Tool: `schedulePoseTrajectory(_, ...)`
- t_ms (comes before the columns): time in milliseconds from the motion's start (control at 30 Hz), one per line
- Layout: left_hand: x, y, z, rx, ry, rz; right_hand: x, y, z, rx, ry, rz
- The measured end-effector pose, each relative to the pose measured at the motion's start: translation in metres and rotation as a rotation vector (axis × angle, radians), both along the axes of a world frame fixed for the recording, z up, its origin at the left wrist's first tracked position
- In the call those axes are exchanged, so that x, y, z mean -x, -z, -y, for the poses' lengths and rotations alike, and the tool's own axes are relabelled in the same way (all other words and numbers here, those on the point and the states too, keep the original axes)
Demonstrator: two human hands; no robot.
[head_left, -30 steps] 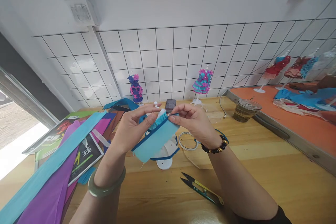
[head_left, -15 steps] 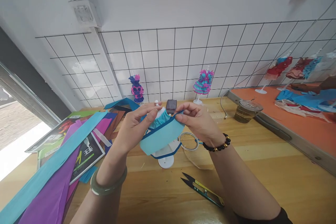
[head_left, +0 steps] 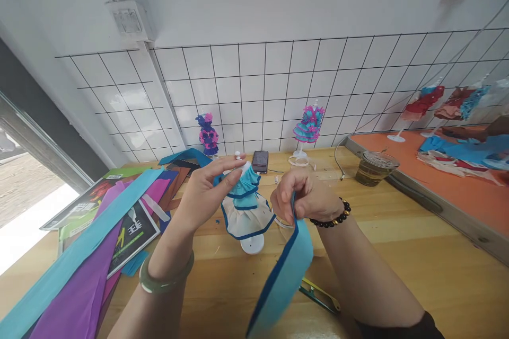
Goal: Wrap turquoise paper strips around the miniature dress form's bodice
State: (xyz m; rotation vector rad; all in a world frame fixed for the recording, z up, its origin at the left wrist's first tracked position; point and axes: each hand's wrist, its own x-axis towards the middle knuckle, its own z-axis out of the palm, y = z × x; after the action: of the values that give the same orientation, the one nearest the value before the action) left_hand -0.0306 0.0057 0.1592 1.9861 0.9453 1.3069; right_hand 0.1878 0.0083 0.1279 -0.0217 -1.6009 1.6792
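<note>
A miniature dress form (head_left: pixel 251 245) stands on its white round base, wearing a small tiered dress (head_left: pixel 243 217) in light blue and cream with dark blue edging. At its upper left side, my left hand (head_left: pixel 209 185) grips the top of the form between thumb and fingers; the exact contact is partly hidden. To the right of the dress, my right hand (head_left: pixel 296 195) pinches the end of a light blue fabric strip (head_left: pixel 292 267) trimmed in dark blue. The strip hangs down toward me and covers the blades of the yellow-and-green thread snips (head_left: pixel 323 296).
Fabric strips (head_left: pixel 75 254) lie over printed booklets (head_left: pixel 133 233) on the left. At the back are a phone (head_left: pixel 260 161) and two dressed miniature forms. A lidded cup (head_left: pixel 376 168) stands right, beside an orange board (head_left: pixel 382 140), where another person's hand (head_left: pixel 497 126) shows.
My right hand has drawn the light blue strip away from the front of the dress, to the right and down. The tiers are now uncovered. My left hand has stayed near the form's top.
</note>
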Motion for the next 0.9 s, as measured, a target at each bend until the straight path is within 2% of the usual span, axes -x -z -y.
schedulePoseTrajectory(233,-0.0009,0.0021,-0.0011,-0.018,-0.004,-0.005,0.0012,0.0,-0.0019,-0.04,-0.009,-0.014)
schedulePoseTrajectory(633,-0.0033,0.0051,-0.0027,-0.068,-0.069,0.009,-0.003,-0.0009,-0.0005,0.029,0.043,0.094)
schedulePoseTrajectory(900,-0.0025,0.0062,-0.0044,-0.222,-0.233,-0.049,-0.0029,0.0012,-0.0021,0.028,0.074,0.088)
